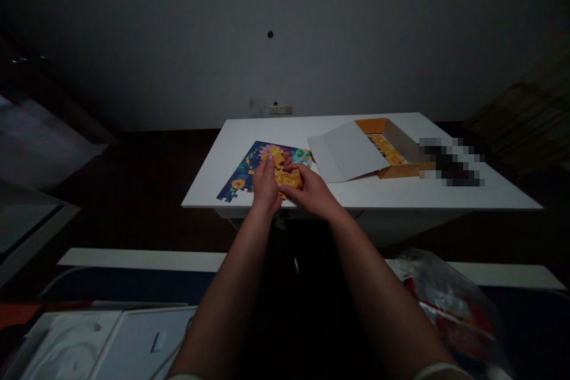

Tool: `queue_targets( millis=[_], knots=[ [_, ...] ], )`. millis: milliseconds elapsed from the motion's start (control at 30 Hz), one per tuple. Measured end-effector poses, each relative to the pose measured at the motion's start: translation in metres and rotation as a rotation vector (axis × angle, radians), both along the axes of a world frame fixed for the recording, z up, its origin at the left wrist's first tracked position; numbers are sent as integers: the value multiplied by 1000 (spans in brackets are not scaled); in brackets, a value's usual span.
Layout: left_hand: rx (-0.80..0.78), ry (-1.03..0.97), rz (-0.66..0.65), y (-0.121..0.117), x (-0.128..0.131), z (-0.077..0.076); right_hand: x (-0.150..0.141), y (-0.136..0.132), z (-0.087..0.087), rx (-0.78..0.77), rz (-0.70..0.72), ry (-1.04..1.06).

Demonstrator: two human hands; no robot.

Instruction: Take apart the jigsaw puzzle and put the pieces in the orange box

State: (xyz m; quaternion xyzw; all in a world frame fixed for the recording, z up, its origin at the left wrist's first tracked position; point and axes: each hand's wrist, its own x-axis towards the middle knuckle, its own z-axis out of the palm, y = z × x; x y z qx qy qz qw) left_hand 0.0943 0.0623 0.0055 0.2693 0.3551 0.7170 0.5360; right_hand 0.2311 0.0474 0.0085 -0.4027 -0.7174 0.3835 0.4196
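A colourful jigsaw puzzle (243,173), dark blue with yellow and pink shapes, lies on a small white table (445,193). Both my hands rest on its right part. My left hand (265,187) lies over the puzzle with its fingers together, pressing on orange pieces. My right hand (312,190) is curled around a clump of orange puzzle pieces (287,177), thumb and fingers pinching them. Both forearms reach forward from the bottom of the view.
An open orange puzzle box (392,148) with loose pieces inside stands to the right, its white lid flap (345,151) folded toward the puzzle. A blurred dark object (449,161) lies beside it. Plastic bag (449,303) at lower right; white packaging (89,341) at lower left. The room is dim.
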Motion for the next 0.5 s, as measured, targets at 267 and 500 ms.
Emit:
queue_targets(
  millis=[267, 500],
  knots=[
    [20, 33, -127, -3, -5, 4, -2, 5, -9, -95, 28, 177],
    [62, 65, -219, -5, -8, 1, 0, 2, 0, -132, 107, 106]
  ],
)
